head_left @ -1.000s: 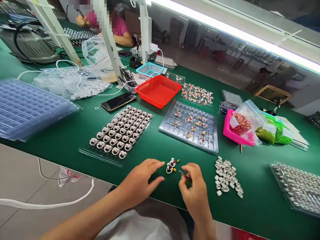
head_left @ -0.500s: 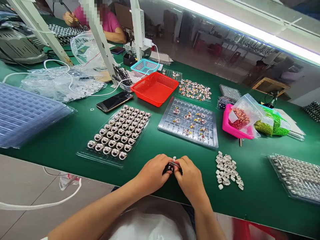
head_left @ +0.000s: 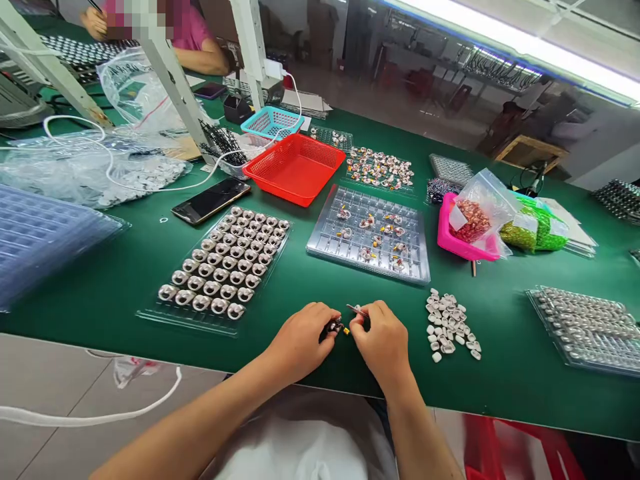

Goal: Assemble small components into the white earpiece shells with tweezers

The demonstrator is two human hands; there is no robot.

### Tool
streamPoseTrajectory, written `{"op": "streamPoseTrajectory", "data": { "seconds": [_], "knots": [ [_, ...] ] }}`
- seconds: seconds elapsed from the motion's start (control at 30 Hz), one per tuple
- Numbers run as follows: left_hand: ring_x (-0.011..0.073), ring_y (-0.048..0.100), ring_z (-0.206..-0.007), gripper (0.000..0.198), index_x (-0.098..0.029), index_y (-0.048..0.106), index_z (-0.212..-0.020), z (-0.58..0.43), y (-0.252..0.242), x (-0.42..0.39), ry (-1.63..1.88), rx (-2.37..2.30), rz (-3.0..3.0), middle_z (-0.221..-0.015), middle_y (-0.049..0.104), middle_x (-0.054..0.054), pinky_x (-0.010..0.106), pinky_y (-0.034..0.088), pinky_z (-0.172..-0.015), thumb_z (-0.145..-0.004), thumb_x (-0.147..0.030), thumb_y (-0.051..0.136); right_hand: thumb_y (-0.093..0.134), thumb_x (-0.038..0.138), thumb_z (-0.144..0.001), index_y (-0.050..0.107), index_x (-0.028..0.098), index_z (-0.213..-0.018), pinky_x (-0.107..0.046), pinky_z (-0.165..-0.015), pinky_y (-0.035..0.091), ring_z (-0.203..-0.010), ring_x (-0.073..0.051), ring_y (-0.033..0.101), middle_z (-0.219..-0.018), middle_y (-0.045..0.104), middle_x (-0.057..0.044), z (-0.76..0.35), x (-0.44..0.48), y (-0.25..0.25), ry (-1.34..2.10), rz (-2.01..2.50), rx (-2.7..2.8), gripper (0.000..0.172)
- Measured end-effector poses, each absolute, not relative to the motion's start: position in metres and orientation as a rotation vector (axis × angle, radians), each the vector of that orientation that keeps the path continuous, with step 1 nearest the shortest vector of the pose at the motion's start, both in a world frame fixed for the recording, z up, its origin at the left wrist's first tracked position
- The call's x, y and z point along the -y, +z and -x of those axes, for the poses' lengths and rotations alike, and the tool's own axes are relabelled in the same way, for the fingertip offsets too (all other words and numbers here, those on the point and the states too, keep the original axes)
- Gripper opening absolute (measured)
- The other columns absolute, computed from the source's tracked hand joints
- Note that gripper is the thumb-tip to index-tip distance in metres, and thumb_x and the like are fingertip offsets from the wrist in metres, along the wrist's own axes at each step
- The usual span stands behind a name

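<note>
My left hand [head_left: 306, 339] is closed, its thumb and fingers pinching a small dark and silvery part [head_left: 336, 325]. A tiny yellow piece [head_left: 346, 331] shows at that part's right side. In my right hand [head_left: 384, 337], closed as well, is a thin metal tool like tweezers [head_left: 354, 310], pointing up and left. A small whitish bit shows by the tool; I cannot tell whether it is gripped. The hands are slightly apart, low over the green table. Right of my right hand lies a loose pile of small white caps [head_left: 447, 323].
Left stands a clear tray of shiny ring-shaped housings [head_left: 211, 288]. Ahead is a clear tray [head_left: 320, 237] with several wired parts. Beyond lie a red basket [head_left: 287, 177], a phone [head_left: 213, 200] and a pink basket [head_left: 465, 249]. Another tray of silvery parts [head_left: 585, 330] sits right. A co-worker sits far left.
My hands have drawn apart, and the yellow piece now shows between them. The tool has moved with my right hand away from the held part. The camera view has shifted slightly.
</note>
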State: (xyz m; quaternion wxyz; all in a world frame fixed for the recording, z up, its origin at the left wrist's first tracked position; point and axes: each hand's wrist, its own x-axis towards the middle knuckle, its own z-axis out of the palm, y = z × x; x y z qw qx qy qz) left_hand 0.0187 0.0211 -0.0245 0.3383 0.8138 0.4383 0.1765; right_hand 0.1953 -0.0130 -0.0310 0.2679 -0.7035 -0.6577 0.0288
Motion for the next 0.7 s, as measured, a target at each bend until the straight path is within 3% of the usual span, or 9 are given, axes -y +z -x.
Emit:
{"op": "streamPoseTrajectory", "data": {
  "seconds": [0.2, 0.4, 0.53, 0.7],
  "knots": [
    [0.0283, 0.068, -0.100, 0.029, -0.015, 0.069, -0.116, -0.017, -0.026, -0.019, 0.557, -1.122, -2.128, -0.105, 0.074, 0.011, 0.042, 0.056, -0.087, -0.090, -0.012, 0.058, 0.058, 0.030, -0.091, 0.066, 0.019, -0.076, -0.025, -0.060, 0.042, -0.065, -0.013, 0.054, -0.075, 0.062, -0.001, -0.215, 0.033, -0.014, 0.689, 1.621, 1.201, 0.020],
    [0.0232, 0.067, -0.113, 0.035, -0.021, 0.066, -0.125, -0.012, -0.011, -0.003, 0.928, -0.858, -1.916, -0.120, 0.073, 0.009, 0.036, 0.054, -0.099, -0.090, -0.021, 0.071, 0.078, 0.037, -0.077, 0.070, 0.017, -0.073, -0.021, -0.045, 0.029, -0.051, -0.006, 0.042, -0.074, 0.063, -0.002, -0.202, 0.058, -0.011, 1.132, 1.284, 0.561, 0.022],
    [0.0197, 0.073, -0.103, 0.028, -0.021, 0.071, -0.115, -0.014, -0.006, 0.001, 0.976, -0.733, -1.794, -0.108, 0.080, 0.005, 0.034, 0.052, -0.101, -0.088, -0.017, 0.073, 0.082, 0.037, -0.075, 0.071, 0.017, -0.072, -0.019, -0.045, 0.029, -0.049, -0.005, 0.042, -0.067, 0.059, 0.000, -0.178, 0.066, -0.011, 1.320, 1.180, 0.370, 0.023],
    [0.0184, 0.073, -0.085, 0.014, -0.017, 0.078, -0.099, -0.012, -0.003, 0.003, 0.888, -0.818, -1.629, -0.092, 0.081, 0.006, 0.030, 0.055, -0.084, -0.087, -0.017, 0.070, 0.077, 0.040, -0.083, 0.068, 0.017, -0.070, -0.018, -0.045, 0.033, -0.051, -0.006, 0.043, -0.069, 0.059, 0.000, -0.169, 0.072, -0.022, 1.332, 1.166, 0.437, 0.027]
  ]
}}
